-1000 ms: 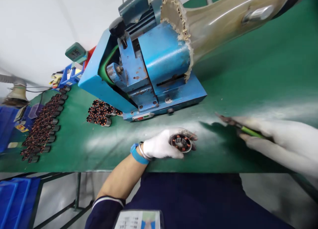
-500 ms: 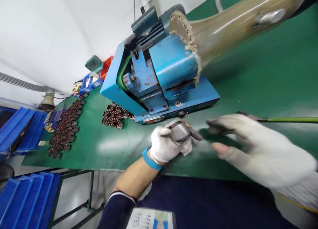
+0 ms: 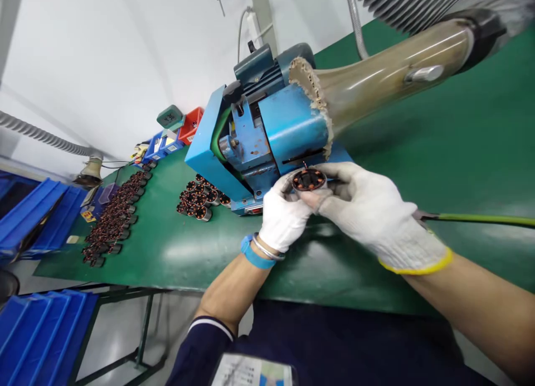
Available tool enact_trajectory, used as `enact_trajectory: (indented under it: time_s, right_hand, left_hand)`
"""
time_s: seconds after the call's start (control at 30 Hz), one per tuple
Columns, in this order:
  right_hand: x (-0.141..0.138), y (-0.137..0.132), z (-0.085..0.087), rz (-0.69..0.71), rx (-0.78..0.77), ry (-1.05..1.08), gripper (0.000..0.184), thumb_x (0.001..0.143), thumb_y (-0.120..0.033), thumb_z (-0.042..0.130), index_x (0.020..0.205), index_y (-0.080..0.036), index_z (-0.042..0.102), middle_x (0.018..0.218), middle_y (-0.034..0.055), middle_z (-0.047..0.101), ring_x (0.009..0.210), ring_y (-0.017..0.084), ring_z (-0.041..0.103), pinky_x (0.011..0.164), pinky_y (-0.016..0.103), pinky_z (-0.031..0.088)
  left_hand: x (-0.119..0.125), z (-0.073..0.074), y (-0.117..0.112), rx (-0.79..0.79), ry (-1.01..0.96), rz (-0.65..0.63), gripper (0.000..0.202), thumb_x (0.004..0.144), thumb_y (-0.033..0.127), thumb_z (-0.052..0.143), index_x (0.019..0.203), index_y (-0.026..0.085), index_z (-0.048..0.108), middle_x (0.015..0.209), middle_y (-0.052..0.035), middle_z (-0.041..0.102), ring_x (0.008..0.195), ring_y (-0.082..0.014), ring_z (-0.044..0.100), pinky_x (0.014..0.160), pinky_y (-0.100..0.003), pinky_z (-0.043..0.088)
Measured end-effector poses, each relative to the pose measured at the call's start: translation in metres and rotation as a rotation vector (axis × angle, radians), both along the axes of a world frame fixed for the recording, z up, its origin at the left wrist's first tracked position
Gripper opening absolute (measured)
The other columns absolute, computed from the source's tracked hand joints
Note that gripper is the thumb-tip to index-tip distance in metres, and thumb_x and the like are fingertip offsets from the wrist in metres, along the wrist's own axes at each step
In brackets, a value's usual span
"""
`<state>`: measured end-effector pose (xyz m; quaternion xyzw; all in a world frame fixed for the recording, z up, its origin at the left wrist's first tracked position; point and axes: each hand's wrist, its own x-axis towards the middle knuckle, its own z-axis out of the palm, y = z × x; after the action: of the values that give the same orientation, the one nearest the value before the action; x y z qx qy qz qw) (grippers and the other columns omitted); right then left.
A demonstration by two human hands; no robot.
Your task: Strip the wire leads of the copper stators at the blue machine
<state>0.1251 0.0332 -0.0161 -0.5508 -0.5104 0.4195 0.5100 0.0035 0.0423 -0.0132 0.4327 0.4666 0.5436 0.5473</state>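
Note:
A round motor stator (image 3: 309, 179) with copper windings and a metal rim is held up in front of the blue belt machine (image 3: 292, 121), its wound end turned upward. My left hand (image 3: 286, 216), in a white glove, grips it from the left. From the right, my right hand (image 3: 363, 199), gloved too, has its thumb and fingers closed on the same stator. A short wire end sticks up from the far rim. Beside my right wrist lies a tool with a green handle (image 3: 480, 220), its head partly hidden by the hand.
Several stators (image 3: 198, 199) stand grouped left of the machine, and a long row of more (image 3: 119, 213) runs along the green table (image 3: 167, 252). A wide dust pipe (image 3: 388, 79) reaches the machine from the right. Blue bins (image 3: 50, 336) stand at the lower left.
My right hand has come in from the right and closed on the stator. The stator has risen and turned so its wound end shows. The view has shifted slightly.

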Motion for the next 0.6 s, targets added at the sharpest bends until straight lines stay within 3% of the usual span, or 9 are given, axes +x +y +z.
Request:
enact_trajectory:
  time_s: [0.2,0.33,0.47,0.53,0.6]
  right_hand:
    - [-0.001,0.014,0.006,-0.014,0.045,-0.001,0.055,0.071,-0.055,0.074,0.110,-0.017,0.074,0.107,0.0158,0.075,0.089,0.036,0.075,0.085,0.056,0.064]
    - [0.000,0.011,0.002,0.013,0.082,-0.003,0.053,0.074,-0.050,0.073,0.116,-0.017,0.072,0.111,0.0178,0.073,0.097,0.038,0.075,0.088,0.057,0.064]
    - [0.006,-0.011,-0.009,0.042,0.248,-0.092,0.043,0.080,-0.043,0.073,0.117,-0.021,0.072,0.114,0.0142,0.073,0.098,0.034,0.074,0.083,0.049,0.067]
    - [0.012,-0.025,-0.019,0.105,0.384,-0.150,0.041,0.086,-0.044,0.074,0.121,-0.023,0.070,0.117,0.0129,0.072,0.105,0.033,0.073,0.090,0.049,0.066]
    - [0.019,-0.038,-0.031,0.137,0.417,-0.195,0.049,0.087,-0.051,0.076,0.127,-0.024,0.068,0.123,0.0137,0.070,0.114,0.035,0.071,0.100,0.052,0.063]
  left_hand:
    - [0.005,0.004,0.011,0.032,0.047,0.033,0.050,0.059,0.046,0.100,0.094,0.020,0.074,0.103,-0.0038,0.079,0.116,-0.0290,0.072,0.116,-0.050,0.051]
    - [0.008,0.006,0.010,0.040,0.088,0.032,0.053,0.059,0.050,0.099,0.094,0.022,0.070,0.102,-0.0034,0.078,0.108,-0.0268,0.073,0.109,-0.049,0.056]
    - [0.004,0.001,-0.011,0.054,0.114,-0.003,0.067,0.052,0.050,0.101,0.102,0.023,0.065,0.101,-0.0031,0.076,0.095,-0.0245,0.073,0.096,-0.045,0.061]
    - [-0.002,-0.006,-0.025,0.051,0.156,-0.056,0.069,0.051,0.043,0.102,0.104,0.024,0.062,0.101,-0.0029,0.074,0.093,-0.0241,0.071,0.093,-0.044,0.061]
    - [-0.009,-0.012,-0.036,0.041,0.185,-0.129,0.066,0.056,0.039,0.101,0.106,0.024,0.060,0.104,-0.0038,0.073,0.096,-0.0247,0.070,0.095,-0.044,0.060]
